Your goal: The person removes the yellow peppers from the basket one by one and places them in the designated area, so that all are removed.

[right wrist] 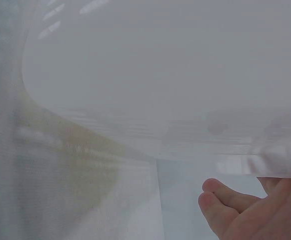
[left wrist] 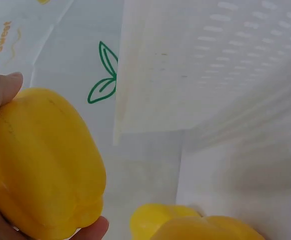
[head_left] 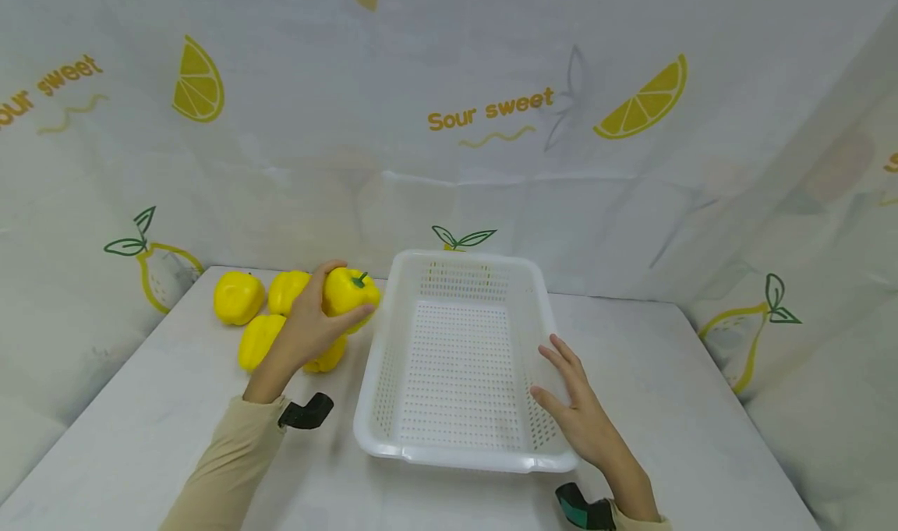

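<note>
My left hand (head_left: 312, 324) grips a yellow bell pepper (head_left: 345, 291) with a green stem, just left of the white perforated plastic basket (head_left: 449, 459). In the left wrist view, the thumb and fingers wrap around the end of this pepper (left wrist: 48, 165), near the basket's outer wall (left wrist: 155, 90). Over at the basket's right side, my right hand (head_left: 582, 418) lies along the rim with fingers spread and fairly straight. The right wrist view shows its fingers (right wrist: 220, 212) extended close beside the basket wall (right wrist: 135, 75). Nothing lies inside the basket.
Several more yellow bell peppers (head_left: 238, 297) sit in a cluster on the white table (head_left: 154, 430), left of the basket and partly behind the left forearm. A pale curtain printed with lemons (head_left: 316, 188) hangs behind the table and along its sides.
</note>
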{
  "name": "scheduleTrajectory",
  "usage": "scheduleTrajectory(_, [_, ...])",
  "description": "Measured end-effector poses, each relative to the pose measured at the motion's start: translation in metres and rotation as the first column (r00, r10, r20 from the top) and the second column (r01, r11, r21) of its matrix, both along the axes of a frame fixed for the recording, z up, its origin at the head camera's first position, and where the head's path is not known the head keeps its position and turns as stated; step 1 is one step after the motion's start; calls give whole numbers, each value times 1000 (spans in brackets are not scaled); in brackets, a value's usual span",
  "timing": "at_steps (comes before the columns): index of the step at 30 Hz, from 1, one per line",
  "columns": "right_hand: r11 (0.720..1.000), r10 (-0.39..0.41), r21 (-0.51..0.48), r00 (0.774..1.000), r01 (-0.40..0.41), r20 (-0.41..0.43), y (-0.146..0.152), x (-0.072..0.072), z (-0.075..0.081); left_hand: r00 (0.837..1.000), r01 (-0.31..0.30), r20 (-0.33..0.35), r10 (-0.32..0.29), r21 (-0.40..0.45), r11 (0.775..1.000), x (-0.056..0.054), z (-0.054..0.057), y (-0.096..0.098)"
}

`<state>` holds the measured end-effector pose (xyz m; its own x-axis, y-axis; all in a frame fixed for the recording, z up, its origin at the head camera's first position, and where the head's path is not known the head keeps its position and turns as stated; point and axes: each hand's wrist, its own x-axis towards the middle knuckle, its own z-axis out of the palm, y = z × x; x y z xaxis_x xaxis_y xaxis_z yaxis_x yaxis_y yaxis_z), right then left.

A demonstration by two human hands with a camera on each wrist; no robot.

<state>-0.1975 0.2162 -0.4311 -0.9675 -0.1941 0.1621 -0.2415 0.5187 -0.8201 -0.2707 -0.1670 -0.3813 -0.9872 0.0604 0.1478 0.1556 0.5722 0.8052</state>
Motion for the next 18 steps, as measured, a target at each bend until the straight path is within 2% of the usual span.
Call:
scheduleTrajectory(7, [1000,5,-6,1000,-5,9,0,0,1,999,-42,-3,42,-26,999,5,0,-16])
scheduleTrajectory(14, [1000,7,-15,1000,-7,16,0,0,1,998,-55,-11,55,-8,998,11,2,-34])
scheduleTrajectory(18, [1000,9,-17,1000,-9,11,0,0,1,997,-74,-19,73,-48,996,15,5,-44])
